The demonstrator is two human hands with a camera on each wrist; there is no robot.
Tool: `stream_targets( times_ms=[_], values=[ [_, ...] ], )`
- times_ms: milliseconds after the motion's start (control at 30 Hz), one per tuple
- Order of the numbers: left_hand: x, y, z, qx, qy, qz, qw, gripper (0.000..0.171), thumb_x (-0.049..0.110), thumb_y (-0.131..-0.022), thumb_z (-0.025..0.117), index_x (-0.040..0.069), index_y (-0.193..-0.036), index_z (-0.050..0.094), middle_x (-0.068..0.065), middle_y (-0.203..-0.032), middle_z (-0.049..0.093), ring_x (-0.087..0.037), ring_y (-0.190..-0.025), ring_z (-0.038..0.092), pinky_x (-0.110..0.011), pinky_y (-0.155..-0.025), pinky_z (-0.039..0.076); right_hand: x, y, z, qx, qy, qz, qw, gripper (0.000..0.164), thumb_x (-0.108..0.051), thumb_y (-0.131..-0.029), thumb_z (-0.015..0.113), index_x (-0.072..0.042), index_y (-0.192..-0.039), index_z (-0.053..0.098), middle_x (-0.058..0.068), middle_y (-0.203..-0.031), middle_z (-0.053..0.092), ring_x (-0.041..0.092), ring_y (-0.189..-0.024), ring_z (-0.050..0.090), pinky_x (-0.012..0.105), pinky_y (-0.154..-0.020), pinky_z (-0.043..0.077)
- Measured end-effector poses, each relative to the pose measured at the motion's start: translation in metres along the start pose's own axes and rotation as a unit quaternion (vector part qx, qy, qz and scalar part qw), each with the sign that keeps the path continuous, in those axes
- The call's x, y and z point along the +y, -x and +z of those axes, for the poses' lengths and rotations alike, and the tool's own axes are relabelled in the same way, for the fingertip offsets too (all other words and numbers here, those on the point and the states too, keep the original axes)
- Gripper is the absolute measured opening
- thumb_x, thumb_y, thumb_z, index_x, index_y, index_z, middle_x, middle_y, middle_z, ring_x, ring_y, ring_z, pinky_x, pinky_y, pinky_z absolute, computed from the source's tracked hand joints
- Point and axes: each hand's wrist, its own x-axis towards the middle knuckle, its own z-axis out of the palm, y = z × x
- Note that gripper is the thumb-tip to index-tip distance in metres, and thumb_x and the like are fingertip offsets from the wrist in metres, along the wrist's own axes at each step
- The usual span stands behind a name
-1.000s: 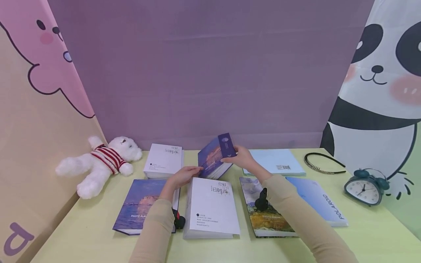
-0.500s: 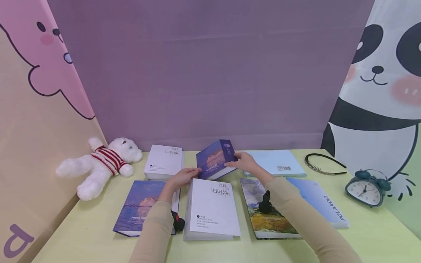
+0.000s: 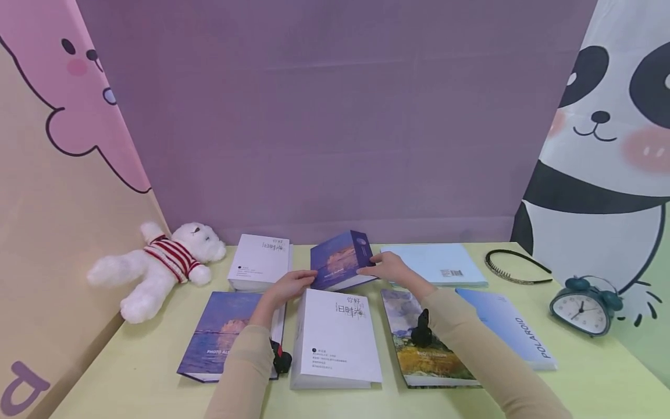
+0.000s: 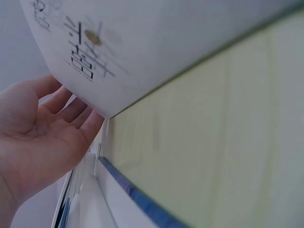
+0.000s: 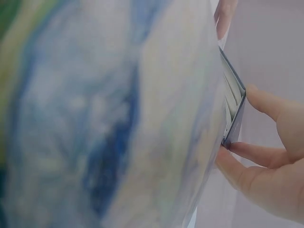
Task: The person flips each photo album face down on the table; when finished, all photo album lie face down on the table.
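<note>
In the head view a small purple-blue photo album (image 3: 340,259) sits tilted at the back middle, its right side raised. My right hand (image 3: 392,267) pinches its right side, thumb towards me. The right wrist view shows the thumb and fingers of that right hand (image 5: 270,156) on the album's edges (image 5: 232,95), page ends between them. My left hand (image 3: 288,286) has its fingertips at the album's left edge. In the left wrist view the left hand (image 4: 52,123) has loosely extended fingers, tips hidden behind a white album (image 4: 133,42). That white album (image 3: 337,337) lies in front.
Around lie another white album (image 3: 260,262), a sea-painting album (image 3: 214,331), a landscape album (image 3: 429,358), a blue Polaroid album (image 3: 510,326) and a pale blue album (image 3: 429,259). A plush bear (image 3: 173,262) lies left; a headband (image 3: 515,273) and alarm clock (image 3: 581,308) stand right.
The small photo album's raised right side has come down and its cover has turned further towards the head camera. The right hand has lowered with it; the left hand has stayed at its left edge.
</note>
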Motion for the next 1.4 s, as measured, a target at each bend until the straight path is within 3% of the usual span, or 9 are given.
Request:
stream_targets(
  times_ms=[267,433,500,533,733,767,1067,1400],
  values=[
    [-0.002,0.000,-0.003,-0.001,0.013,0.002,0.9999,0.042,0.014,-0.099,0.045,-0.002,-0.138,0.043,-0.020,-0.148,0.034,-0.034,-0.137,0.032,-0.046,-0.110,0.033,-0.003,0.000,0.001,-0.028,0.013,-0.013,0.999,0.060,-0.033,-0.091,0.060,0.005,-0.134,0.046,0.024,-0.135,0.049,0.039,-0.124,0.046,0.049,-0.099,0.043],
    [-0.001,0.000,-0.002,-0.008,0.011,0.006,0.9999,0.043,0.015,-0.100,0.043,-0.001,-0.140,0.041,-0.020,-0.149,0.031,-0.034,-0.138,0.030,-0.045,-0.110,0.033,0.002,-0.002,0.002,-0.076,0.038,-0.014,0.996,0.061,-0.032,-0.095,0.054,0.005,-0.140,0.038,0.024,-0.142,0.041,0.039,-0.130,0.040,0.050,-0.103,0.039],
    [0.001,0.000,0.000,-0.009,-0.003,0.012,0.9999,0.043,0.017,-0.100,0.043,0.000,-0.140,0.042,-0.020,-0.148,0.033,-0.034,-0.137,0.031,-0.044,-0.109,0.034,0.005,-0.001,0.002,-0.099,0.052,-0.017,0.994,0.062,-0.032,-0.096,0.052,0.005,-0.142,0.033,0.024,-0.145,0.036,0.039,-0.133,0.036,0.050,-0.105,0.037],
    [0.001,0.000,0.001,-0.007,-0.011,0.014,0.9998,0.043,0.017,-0.100,0.043,0.001,-0.139,0.043,-0.022,-0.141,0.042,-0.033,-0.133,0.038,-0.042,-0.107,0.037,0.006,-0.001,0.001,-0.108,0.057,-0.019,0.992,0.063,-0.032,-0.096,0.051,0.004,-0.144,0.031,0.024,-0.147,0.034,0.039,-0.134,0.034,0.051,-0.106,0.035],
    [0.007,0.000,0.003,0.000,-0.027,0.023,0.9994,0.042,0.017,-0.100,0.042,-0.001,-0.138,0.044,-0.023,-0.138,0.046,-0.028,-0.127,0.043,-0.041,-0.106,0.039,0.006,0.001,-0.001,-0.136,0.068,-0.033,0.988,0.061,-0.031,-0.098,0.049,0.002,-0.145,0.029,0.024,-0.149,0.029,0.040,-0.136,0.029,0.052,-0.108,0.032],
    [0.008,0.001,0.003,0.000,-0.027,0.023,0.9994,0.042,0.016,-0.100,0.042,-0.002,-0.138,0.044,-0.021,-0.145,0.038,-0.030,-0.133,0.037,-0.042,-0.108,0.037,0.006,0.001,-0.001,-0.138,0.070,-0.034,0.987,0.061,-0.031,-0.098,0.049,0.002,-0.145,0.029,0.024,-0.149,0.029,0.040,-0.137,0.029,0.052,-0.108,0.031],
    [0.006,0.006,0.002,-0.008,-0.036,0.007,0.9993,0.041,0.017,-0.101,0.041,0.001,-0.139,0.044,-0.020,-0.147,0.035,-0.034,-0.137,0.030,-0.045,-0.110,0.033,0.005,-0.002,0.010,-0.162,0.097,-0.036,0.981,0.071,-0.037,-0.097,0.049,0.002,-0.148,0.019,0.023,-0.153,0.021,0.040,-0.140,0.022,0.052,-0.111,0.027],
    [0.008,0.008,-0.002,-0.032,-0.010,-0.002,0.9994,0.043,0.017,-0.102,0.037,0.004,-0.143,0.038,-0.019,-0.153,0.025,-0.034,-0.141,0.021,-0.047,-0.113,0.026,-0.008,0.006,0.009,-0.164,0.099,-0.029,0.981,0.069,-0.032,-0.098,0.048,0.003,-0.148,0.017,0.025,-0.153,0.019,0.041,-0.140,0.021,0.053,-0.110,0.027]
  ],
)
